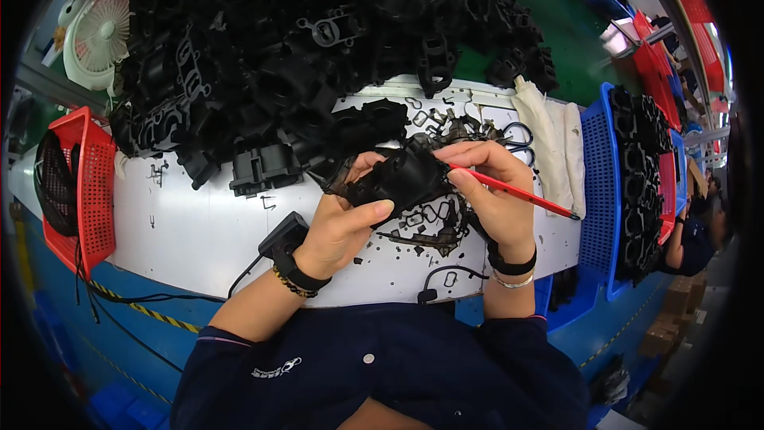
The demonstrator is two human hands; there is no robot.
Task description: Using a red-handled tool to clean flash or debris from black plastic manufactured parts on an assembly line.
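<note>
Head view: a black part (407, 178) is gripped by fingers of the left hand (341, 227), a red tool (521, 192) by the right hand (503, 211); trimming (apparently) is underway, steady bracing needed next.

The black part (410, 177) partly hides the left hand (338, 227).

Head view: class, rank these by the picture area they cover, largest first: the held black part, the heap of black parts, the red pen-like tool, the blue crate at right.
1. Heap of black parts
2. Blue crate
3. Held black part
4. Red pen-like tool, long but thin
</note>
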